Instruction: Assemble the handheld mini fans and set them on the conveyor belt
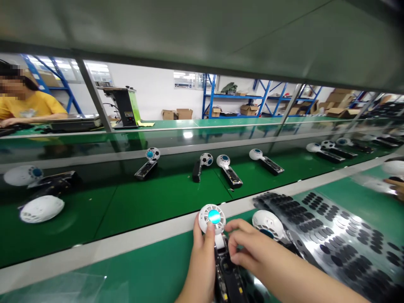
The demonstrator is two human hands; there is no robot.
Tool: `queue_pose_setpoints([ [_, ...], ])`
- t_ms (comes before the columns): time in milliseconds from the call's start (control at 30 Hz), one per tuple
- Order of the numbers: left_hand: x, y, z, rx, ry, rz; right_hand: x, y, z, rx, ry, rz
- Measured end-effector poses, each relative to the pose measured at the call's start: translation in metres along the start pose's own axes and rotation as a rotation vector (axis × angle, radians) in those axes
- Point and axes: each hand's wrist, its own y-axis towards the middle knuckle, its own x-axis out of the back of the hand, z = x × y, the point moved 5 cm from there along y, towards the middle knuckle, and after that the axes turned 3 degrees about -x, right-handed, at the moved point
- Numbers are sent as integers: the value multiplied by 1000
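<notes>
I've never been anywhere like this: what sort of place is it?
Probably a factory assembly line: several similar fan-like devices lie along what looks like a green conveyor belt, with blue racks of cardboard boxes behind.

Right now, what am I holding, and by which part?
Your left hand holds a device by its round white head; whether your right hand grips it can't be told.

Room L of my L fingers (208, 244) over green surface (151, 263); R side blocked: white-headed fan (268, 223), black-disc sheets (341, 252).
</notes>
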Motion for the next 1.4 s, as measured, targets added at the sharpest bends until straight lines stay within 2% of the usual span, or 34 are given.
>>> queue_pose_setpoints([
  [200, 1, -3, -6, 117, 110, -10, -4, 1, 9, -8, -154, 56],
  [300, -1, -3, -8, 110, 99, -23, -7, 3, 6, -3, -158, 53],
  [467, -1, -3, -7, 111, 110, -133, -13, 7, -3, 62, -129, -15],
  [700, -1, -4, -5, 124, 89, -166, -16, 10, -8, 59, -147, -37],
  [867, 1, -2, 1, 133, 96, -142, -18, 8, -5, 14, -174, -22],
  [1033, 4, -1, 2, 99, 117, -165, -18, 0, -5, 0, -58, -110],
  [1167, 5, 1, 1, 66, 141, -131, -26, 2, -22, -85, 226, -154],
  [1300, 7, 0, 4, 39, 152, -111, -35, 9, -30, 23, 425, -109],
  [1400, 2, 1, 2, -37, 93, -101, -29, -2, -33, 79, 387, -217],
])
